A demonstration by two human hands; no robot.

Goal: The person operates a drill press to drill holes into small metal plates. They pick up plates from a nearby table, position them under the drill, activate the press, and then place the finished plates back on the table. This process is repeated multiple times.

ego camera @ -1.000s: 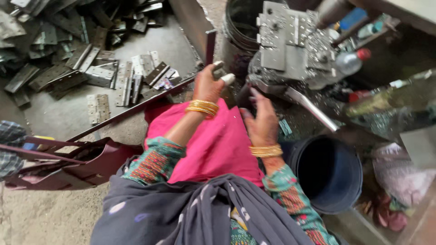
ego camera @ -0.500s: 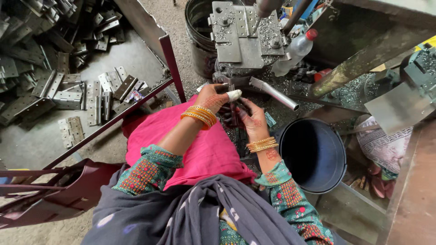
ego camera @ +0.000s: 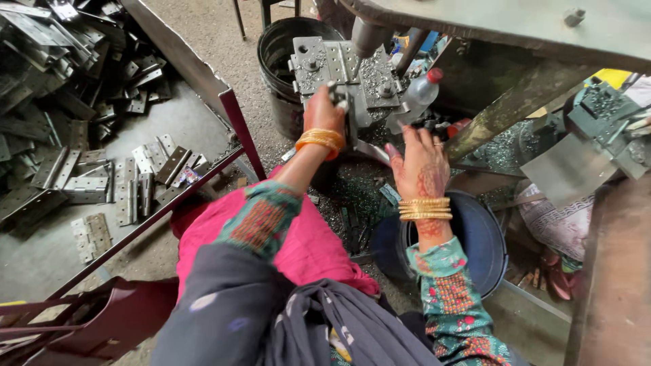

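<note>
Steel hinge piece (ego camera: 341,102) was in my left hand (ego camera: 323,114), fingers closed around it, pressed at press die block (ego camera: 339,71) for feeding. Right hand (ego camera: 422,166) hovered open, empty, above dark bucket (ego camera: 483,237), near die.

Soft, even daylight fills the scene with weak shadows. The grey floor (ego camera: 47,257) looks pale and washed. Edges bend from the wide lens; the picture is mostly sharp.

Dusty concrete floor (ego camera: 203,27), daylight
</note>
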